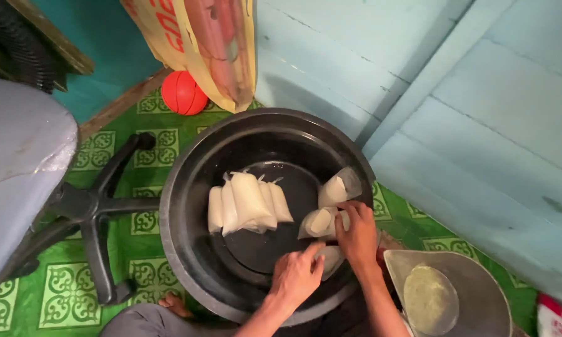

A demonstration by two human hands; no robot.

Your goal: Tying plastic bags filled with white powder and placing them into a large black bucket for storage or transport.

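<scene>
Both hands work inside the black basin at its near right rim: right hand fingers clamped on a white filled bag, left hand fingers pinched on another bag.

My left hand and right hand are bare, with no gloves, rings or watch, and my forearms are uncovered as far as they show, no sleeves on them. Low down I see my knee in grey cloth and my bare toes beside it.
</scene>
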